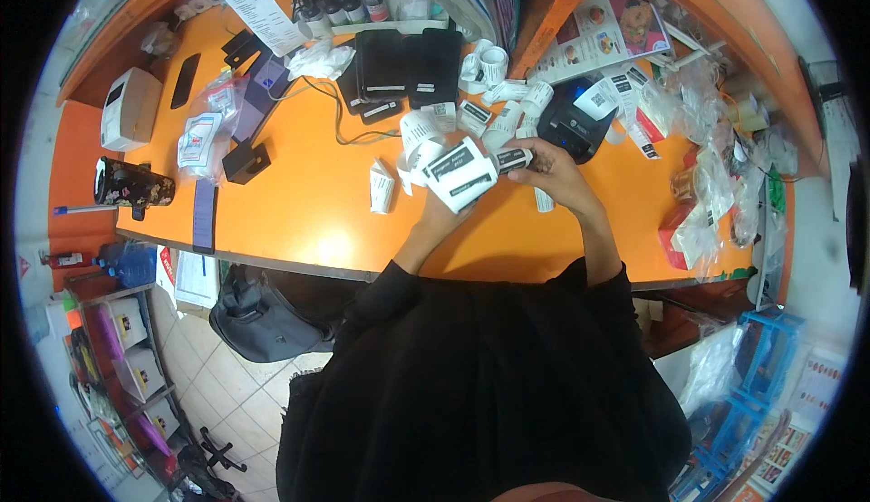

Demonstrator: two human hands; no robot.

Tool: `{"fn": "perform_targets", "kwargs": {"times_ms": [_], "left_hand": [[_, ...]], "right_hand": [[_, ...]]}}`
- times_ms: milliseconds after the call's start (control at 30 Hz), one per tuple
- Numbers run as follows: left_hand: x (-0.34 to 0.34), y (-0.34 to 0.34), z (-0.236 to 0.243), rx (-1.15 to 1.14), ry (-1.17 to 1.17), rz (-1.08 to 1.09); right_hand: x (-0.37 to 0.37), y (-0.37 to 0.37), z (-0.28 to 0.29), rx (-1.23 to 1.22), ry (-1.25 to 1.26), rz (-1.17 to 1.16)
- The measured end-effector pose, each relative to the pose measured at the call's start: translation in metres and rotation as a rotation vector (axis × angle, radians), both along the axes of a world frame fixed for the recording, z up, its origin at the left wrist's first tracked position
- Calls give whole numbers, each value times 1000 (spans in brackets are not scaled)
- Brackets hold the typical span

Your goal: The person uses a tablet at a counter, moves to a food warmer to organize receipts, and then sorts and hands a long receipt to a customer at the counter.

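My left hand (442,219) is closed around a curling strip of white printed labels (462,176), whose upper part hides most of the fingers. My right hand (555,174) pinches the strip's right end, between thumb and fingers. Just above the left hand, a curled coil of labels (420,136) stands up from the bundle. More loose curls of labels (504,121) lie on the orange table beyond my hands. A black label printer (576,120) sits at their right, with a label strip over its top. One folded label piece (381,187) rests by itself left of my hands.
Behind the labels lie black tablet-like devices (408,65) and a cable. At the left stand a white boxy device (131,109), a dark flowered tumbler (134,185) and a purple box (263,94). Plastic bags (716,185) crowd the right edge. A black bag (263,316) is below.
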State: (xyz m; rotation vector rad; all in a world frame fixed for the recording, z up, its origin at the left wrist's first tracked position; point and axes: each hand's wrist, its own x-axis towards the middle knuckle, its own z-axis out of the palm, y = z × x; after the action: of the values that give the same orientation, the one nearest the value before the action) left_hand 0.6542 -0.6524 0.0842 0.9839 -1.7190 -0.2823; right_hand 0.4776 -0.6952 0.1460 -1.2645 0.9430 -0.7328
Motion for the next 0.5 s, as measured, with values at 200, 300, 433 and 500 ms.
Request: {"fn": "perform_targets", "kwargs": {"times_ms": [200, 300, 433, 500], "left_hand": [[0, 21, 8, 214, 160, -2], [-3, 31, 25, 713, 667, -133], [7, 39, 29, 623, 711, -340], [-1, 46, 36, 628, 581, -379]], "right_hand": [[-2, 20, 12, -890, 336, -66], [2, 28, -2, -669, -41, -74], [6, 38, 0, -521, -102, -176], [9, 41, 1, -499, -126, -95]]}}
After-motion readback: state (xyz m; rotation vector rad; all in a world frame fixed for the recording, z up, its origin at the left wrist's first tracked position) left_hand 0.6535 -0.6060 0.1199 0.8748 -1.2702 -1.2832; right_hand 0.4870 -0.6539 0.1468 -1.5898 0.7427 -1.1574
